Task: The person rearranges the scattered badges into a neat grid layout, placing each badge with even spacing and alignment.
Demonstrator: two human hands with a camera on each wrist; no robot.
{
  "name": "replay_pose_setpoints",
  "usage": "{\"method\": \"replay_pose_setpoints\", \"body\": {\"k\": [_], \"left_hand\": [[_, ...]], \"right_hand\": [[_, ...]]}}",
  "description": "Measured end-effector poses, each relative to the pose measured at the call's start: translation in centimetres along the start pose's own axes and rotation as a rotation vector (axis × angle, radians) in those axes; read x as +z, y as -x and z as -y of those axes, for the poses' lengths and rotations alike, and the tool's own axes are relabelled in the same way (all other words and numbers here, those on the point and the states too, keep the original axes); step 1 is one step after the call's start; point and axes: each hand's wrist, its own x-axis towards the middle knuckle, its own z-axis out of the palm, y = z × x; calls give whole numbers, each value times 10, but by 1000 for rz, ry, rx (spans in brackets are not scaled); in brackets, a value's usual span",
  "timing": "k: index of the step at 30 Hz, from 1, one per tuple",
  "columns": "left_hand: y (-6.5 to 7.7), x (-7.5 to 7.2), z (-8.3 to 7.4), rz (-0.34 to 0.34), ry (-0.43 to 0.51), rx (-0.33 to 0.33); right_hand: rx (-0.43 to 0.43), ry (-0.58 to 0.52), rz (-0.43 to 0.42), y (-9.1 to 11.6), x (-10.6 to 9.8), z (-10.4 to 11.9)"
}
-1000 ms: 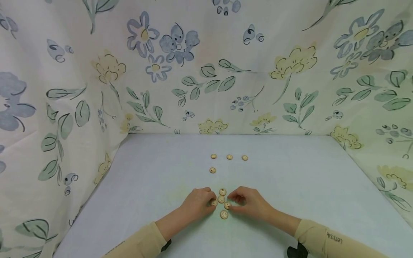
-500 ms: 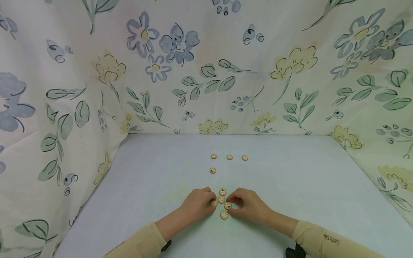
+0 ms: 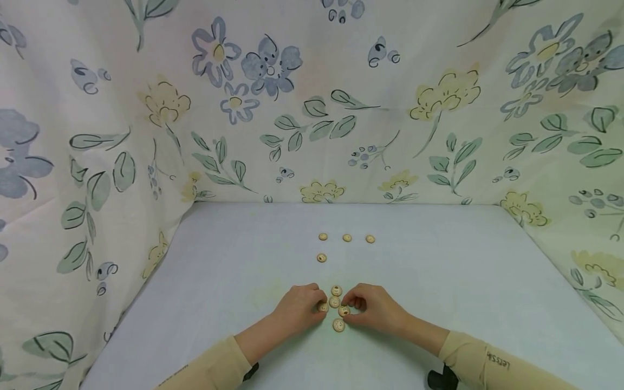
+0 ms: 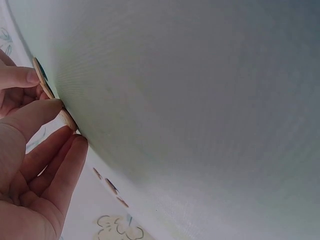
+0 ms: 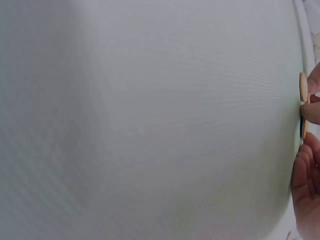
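Note:
In the head view, several small round wooden discs with dark marks form a tight cluster in front of me. My left hand (image 3: pixel 301 307) pinches the cluster's left disc (image 3: pixel 323 307) between thumb and fingertips. Opposite it, my right hand (image 3: pixel 376 307) has thumb and index finger at either side of the right disc (image 3: pixel 344 311). Between the hands sit a middle disc (image 3: pixel 334 301) and, just beyond it, a far disc (image 3: pixel 336 291). Closest to me lies another disc (image 3: pixel 338 325). The left wrist view shows the left thumb and fingers around a disc edge (image 4: pixel 69 120).
Farther back on the white table (image 3: pixel 439 254), three discs lie in a row, with a middle one (image 3: pixel 347 238). A single disc (image 3: pixel 322 258) lies just below the row's left end. A flower-printed cloth (image 3: pixel 312 135) hangs behind the table and along both sides.
My right hand has shifted slightly left, its index finger closing in on the right disc. My left hand and the other discs stay in place.

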Motion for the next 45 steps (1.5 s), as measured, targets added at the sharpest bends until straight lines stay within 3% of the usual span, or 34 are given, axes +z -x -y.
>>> {"method": "replay_pose_setpoints", "body": {"k": [14, 24, 33, 45], "left_hand": [[1, -1, -1, 15, -1, -14], [1, 0, 0, -19, -6, 3], [1, -2, -1, -9, 0, 5], [1, 0, 1, 1, 4, 7]], "right_hand": [[28, -10, 20, -2, -1, 2], [50, -30, 15, -6, -5, -1], [73, -11, -30, -21, -13, -12], [164, 30, -81, -51, -24, -29]]}}
